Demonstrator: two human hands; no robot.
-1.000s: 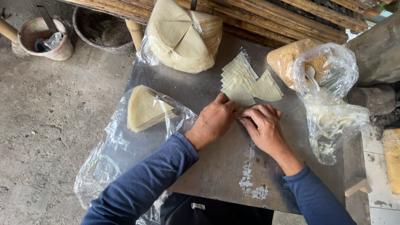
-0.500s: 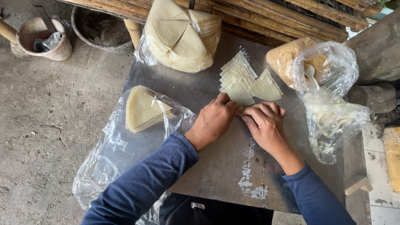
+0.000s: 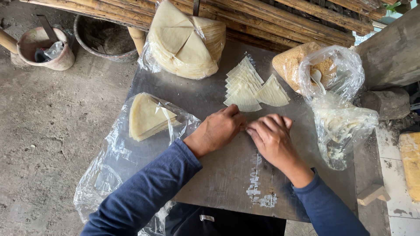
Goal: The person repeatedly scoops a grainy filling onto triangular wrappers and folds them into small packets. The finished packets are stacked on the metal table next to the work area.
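While both hands met at the middle of the metal table (image 3: pixel 210 183), the left hand (image 3: pixel 218 130) lay knuckles-up with its fingers curled down and inward, and the right hand (image 3: pixel 272 137) lay just beside it, its fingers bent toward the left fingertips. The two sets of fingertips touched or nearly touched at one spot on the tabletop. Whatever they pressed or pinched there was hidden beneath the fingers, so I could not tell whether either hand had hold of anything. Both forearms wore dark blue sleeves (image 3: pixel 148 192).

Just beyond the hands lay a fanned stack of folded pale triangles (image 3: pixel 243 85), its nearest edge close to the left fingertips, with one separate folded triangle (image 3: pixel 272 92) touching its right side. Farther back sat a large clear bag of round pale wrappers (image 3: pixel 186 41). To the left, a smaller pile of quartered wrappers (image 3: pixel 146 117) rested on an opened plastic bag that hung over the table's edge. To the right stood a clear bag of brownish crumbly filling (image 3: pixel 297 63) with a white spoon (image 3: pixel 318 78) in it, and nearer, another clear bag holding pale shreds (image 3: pixel 343 126). On the concrete floor at the upper left stood a small clay-coloured pot (image 3: pixel 46 48) and a dark basin (image 3: pixel 105 37).
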